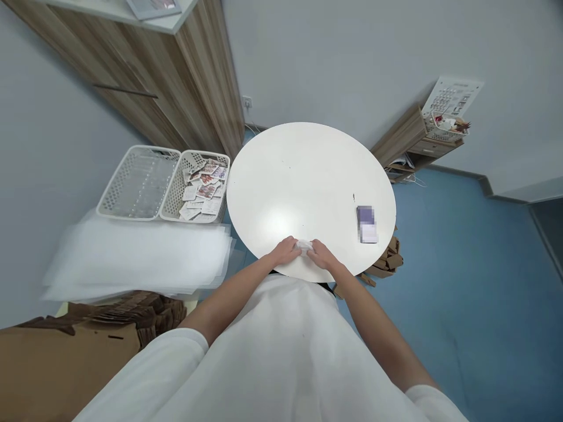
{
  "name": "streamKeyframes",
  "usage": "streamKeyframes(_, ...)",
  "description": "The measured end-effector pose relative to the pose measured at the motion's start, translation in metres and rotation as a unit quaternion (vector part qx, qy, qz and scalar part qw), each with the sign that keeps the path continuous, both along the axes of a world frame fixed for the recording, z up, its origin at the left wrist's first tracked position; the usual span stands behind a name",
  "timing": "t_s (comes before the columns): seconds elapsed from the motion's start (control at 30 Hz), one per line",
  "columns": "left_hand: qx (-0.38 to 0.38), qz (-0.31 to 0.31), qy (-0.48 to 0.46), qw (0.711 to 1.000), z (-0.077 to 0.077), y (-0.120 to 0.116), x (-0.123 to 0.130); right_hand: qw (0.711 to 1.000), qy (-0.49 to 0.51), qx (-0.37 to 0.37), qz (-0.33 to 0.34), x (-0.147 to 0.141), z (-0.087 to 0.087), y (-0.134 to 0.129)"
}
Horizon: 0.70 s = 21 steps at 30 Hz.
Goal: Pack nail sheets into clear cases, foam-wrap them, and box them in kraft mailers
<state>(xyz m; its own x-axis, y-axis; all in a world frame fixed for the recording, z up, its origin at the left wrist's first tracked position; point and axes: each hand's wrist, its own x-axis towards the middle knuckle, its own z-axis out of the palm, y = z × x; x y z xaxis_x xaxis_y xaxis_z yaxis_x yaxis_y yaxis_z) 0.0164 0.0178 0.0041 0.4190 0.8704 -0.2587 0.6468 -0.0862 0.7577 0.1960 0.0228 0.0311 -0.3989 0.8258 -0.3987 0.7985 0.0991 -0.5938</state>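
Observation:
At the near edge of the round white table (pixel 308 176), both my hands close on a small crumpled, whitish, partly see-through piece (pixel 304 245). My left hand (pixel 286 251) grips its left side, the fingers bent inward. On the opposite side my right hand (pixel 321 254) pinches it with thumb and fingers. The piece is too small and partly covered to tell whether it is thin plastic or paper. It sits just over the tabletop; whether it touches the surface I cannot tell.
Left of the table stand a white basket (pixel 163 186) of printed packets and another basket (pixel 104 196) with clear plastic. Below them lie translucent sheets (pixel 145 252) and folded cardboard (pixel 70 363). A phone-like object (pixel 367 224) lies at the table's right; cardboard pieces (pixel 387 261) are beneath.

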Motion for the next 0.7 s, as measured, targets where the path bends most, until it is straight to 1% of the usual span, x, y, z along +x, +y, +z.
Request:
streamKeyframes(0.1,-0.02,0.073,-0.037,0.996,-0.006,-0.002,0.001,0.999,-0.008,-0.009,-0.034,0.0,-0.006,0.012)
streamKeyframes(0.17,-0.024,0.114,-0.043,0.992,-0.01,-0.006,0.002,0.998,-0.006,0.0,-0.058,-0.001,-0.011,0.015)
streamKeyframes(0.27,-0.019,0.148,-0.01,0.989,-0.012,-0.01,0.006,0.993,0.0,0.021,-0.117,-0.005,-0.02,0.015)
streamKeyframes(0.37,-0.024,0.169,0.03,0.985,-0.013,-0.01,0.01,0.986,0.011,0.02,-0.166,-0.008,-0.028,0.013)
streamKeyframes(0.53,-0.049,0.206,0.032,0.977,-0.012,-0.006,0.012,0.969,0.072,0.0,-0.238,-0.004,-0.03,-0.002)
streamKeyframes(0.6,-0.059,0.228,0.035,0.971,-0.011,-0.005,0.012,0.957,0.103,-0.027,-0.27,0.0,-0.028,-0.011)
streamKeyframes(0.7,-0.072,0.253,0.047,0.964,-0.008,-0.005,0.014,0.927,0.156,-0.094,-0.327,0.006,-0.026,-0.026)
